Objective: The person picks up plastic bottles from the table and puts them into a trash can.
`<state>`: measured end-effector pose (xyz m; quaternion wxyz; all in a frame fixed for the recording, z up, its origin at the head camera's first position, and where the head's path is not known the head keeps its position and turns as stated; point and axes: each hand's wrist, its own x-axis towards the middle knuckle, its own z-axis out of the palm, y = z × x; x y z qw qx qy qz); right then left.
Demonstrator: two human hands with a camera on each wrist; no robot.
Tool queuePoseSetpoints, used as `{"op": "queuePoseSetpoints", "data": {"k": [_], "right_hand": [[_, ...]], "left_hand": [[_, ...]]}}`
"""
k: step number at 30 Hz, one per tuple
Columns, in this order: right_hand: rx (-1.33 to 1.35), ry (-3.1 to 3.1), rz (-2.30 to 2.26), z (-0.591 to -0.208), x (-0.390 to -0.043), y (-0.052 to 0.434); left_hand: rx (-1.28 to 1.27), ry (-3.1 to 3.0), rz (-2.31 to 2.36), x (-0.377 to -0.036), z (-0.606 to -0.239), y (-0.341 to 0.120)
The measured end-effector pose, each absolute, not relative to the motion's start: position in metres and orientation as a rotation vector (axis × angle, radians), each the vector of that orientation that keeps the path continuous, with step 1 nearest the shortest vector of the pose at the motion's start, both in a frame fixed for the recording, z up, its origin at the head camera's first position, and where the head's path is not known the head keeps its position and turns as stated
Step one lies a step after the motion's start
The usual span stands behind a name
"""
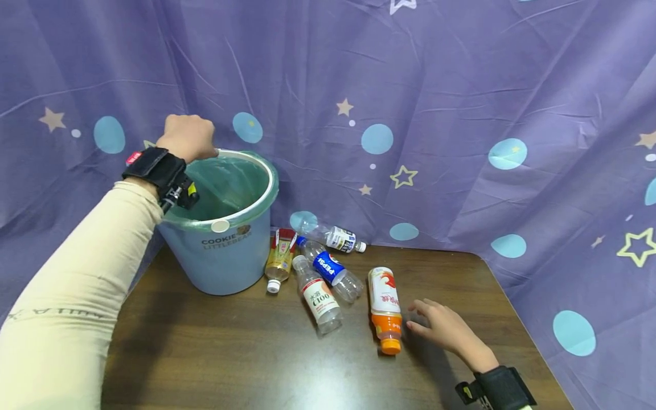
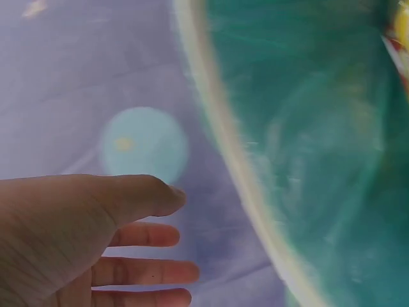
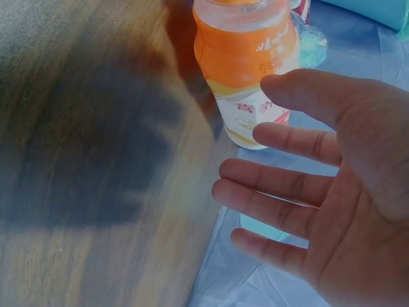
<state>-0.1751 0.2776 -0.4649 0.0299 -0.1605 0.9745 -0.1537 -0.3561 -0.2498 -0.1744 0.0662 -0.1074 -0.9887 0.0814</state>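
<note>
My left hand [image 1: 187,136] is over the left far rim of a blue bin [image 1: 230,250] lined with a green plastic bag [image 1: 230,176]. In the left wrist view its fingers are loosely extended beside the white rim [image 2: 233,141], holding nothing. On the right, my right hand [image 1: 446,329] hovers close beside a white and orange drink bottle [image 1: 384,304] lying on the table. The right wrist view has its fingers spread and slightly bent near the bottle's label [image 3: 249,105], with nothing gripped.
Between bin and orange bottle lie a C100 bottle [image 1: 319,296], a Pepsi bottle [image 1: 330,266], a tea-coloured bottle [image 1: 281,259] and a clear bottle [image 1: 340,238]. Behind the wooden table [image 1: 230,353] hangs a purple patterned curtain [image 1: 435,85]. Something yellow and red [image 2: 402,38] shows against the liner.
</note>
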Motion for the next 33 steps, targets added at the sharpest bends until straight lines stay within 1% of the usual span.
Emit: {"op": "queuePoseSetpoints", "data": {"k": [4, 7, 10, 13, 18, 23, 29, 33], "right_hand": [[-0.491, 2.995, -0.482, -0.464, -0.176, 0.279], [-0.452, 2.996, -0.486, -0.463, -0.172, 0.282], [-0.421, 3.001, -0.487, -0.461, -0.168, 0.285], [-0.4, 3.008, -0.494, -0.46, -0.164, 0.287], [-0.391, 3.043, -0.528, -0.459, -0.159, 0.284], [-0.404, 3.102, -0.557, -0.451, -0.162, 0.284], [-0.441, 3.188, -0.608, -0.437, -0.171, 0.281], [-0.455, 3.223, -0.622, -0.434, -0.168, 0.282]], "left_hand": [[-0.317, -2.894, 0.165, -0.341, -0.157, -0.247], [-0.385, -2.792, 0.12, -0.33, -0.15, -0.234], [-0.466, -2.682, 0.106, -0.313, -0.15, -0.217], [-0.547, -2.541, 0.095, -0.292, -0.157, -0.199], [-0.672, -2.301, 0.022, -0.258, -0.182, -0.18], [-0.792, -2.18, -0.123, -0.229, -0.213, -0.163], [-0.859, -2.164, -0.248, -0.212, -0.256, -0.149], [-0.894, -2.201, -0.297, -0.204, -0.295, -0.139]]}}
